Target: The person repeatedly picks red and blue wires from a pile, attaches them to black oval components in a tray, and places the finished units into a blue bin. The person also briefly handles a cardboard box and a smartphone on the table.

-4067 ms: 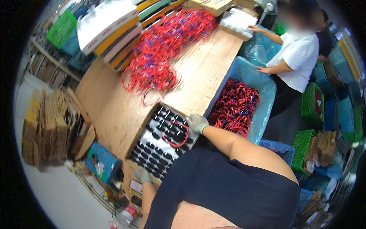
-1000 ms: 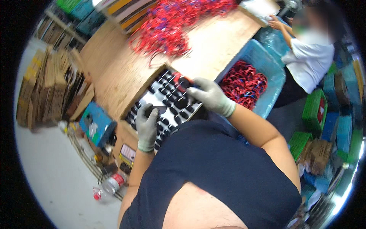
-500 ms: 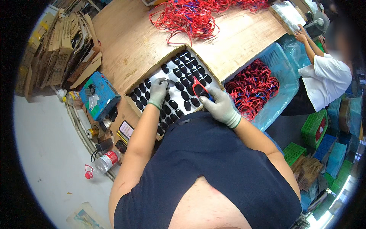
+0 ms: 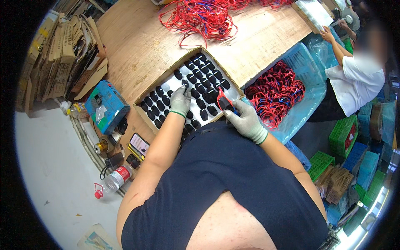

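Observation:
My left hand point(image 4: 181, 101), in a grey-white glove with a green cuff, reaches over a shallow cardboard box point(image 4: 156, 80). Its bent fingers are closed at a black rounded piece point(image 4: 185, 83). Rows of similar black pieces point(image 4: 200, 88) lie on white sheeting inside the box. My gloved right hand point(image 4: 246, 121), at the box's right edge, grips what looks like red-framed glasses point(image 4: 224, 102) with a dark lens. A bit of blue shows beside the thumb. The far part of the glasses hangs over the black pieces.
Beside the box on the right, a blue crate point(image 4: 313, 93) lined with plastic holds tangled red frames point(image 4: 278, 96). More red frames point(image 4: 204, 21) are heaped on the wooden table point(image 4: 137, 37). A phone point(image 4: 139, 143) and bottle point(image 4: 116, 177) sit left. A co-worker point(image 4: 354, 83) stands right.
My left hand has shifted right, its fingers now at another spot among the black pieces. The glasses in my right hand have tilted and moved slightly right and nearer.

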Demonstrator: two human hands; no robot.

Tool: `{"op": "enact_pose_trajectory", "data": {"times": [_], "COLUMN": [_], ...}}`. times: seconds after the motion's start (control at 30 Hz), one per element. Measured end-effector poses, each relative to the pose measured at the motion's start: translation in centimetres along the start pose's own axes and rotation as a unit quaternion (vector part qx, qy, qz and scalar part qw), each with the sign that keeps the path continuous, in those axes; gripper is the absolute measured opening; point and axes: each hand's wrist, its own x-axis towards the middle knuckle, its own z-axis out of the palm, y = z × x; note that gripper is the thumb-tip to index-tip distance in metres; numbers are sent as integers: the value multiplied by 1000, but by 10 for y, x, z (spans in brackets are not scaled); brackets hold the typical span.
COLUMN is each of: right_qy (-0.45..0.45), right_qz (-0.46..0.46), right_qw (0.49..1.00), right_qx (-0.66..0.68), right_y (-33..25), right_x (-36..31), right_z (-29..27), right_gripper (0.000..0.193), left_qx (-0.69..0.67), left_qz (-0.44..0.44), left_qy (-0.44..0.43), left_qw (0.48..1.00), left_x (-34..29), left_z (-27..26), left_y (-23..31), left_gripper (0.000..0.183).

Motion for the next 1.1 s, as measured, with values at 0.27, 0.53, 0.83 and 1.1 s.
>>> {"op": "enact_pose_trajectory", "data": {"times": [0.27, 0.53, 0.83, 1.1], "right_qy": [-10, -40, -162, -303], "right_qz": [-27, -60, -98, -201], "right_qw": [998, 997, 982, 928], "right_qx": [-51, -36, 24, -83], "right_y": [9, 9, 10, -6], "right_x": [6, 22, 46, 77], "right_z": [-12, -32, -59, -99], "right_gripper": [30, 33, 34, 31], "left_qx": [176, 446, 371, 292], "left_qz": [72, 241, 176, 170], "left_qy": [74, 138, -18, -50], "left_qw": [979, 851, 911, 940], "left_x": [29, 6, -120, -192], "left_z": [-13, 10, 53, 39], "left_y": [-17, -4, 0, -4], "left_gripper": [17, 33, 21, 24]}}
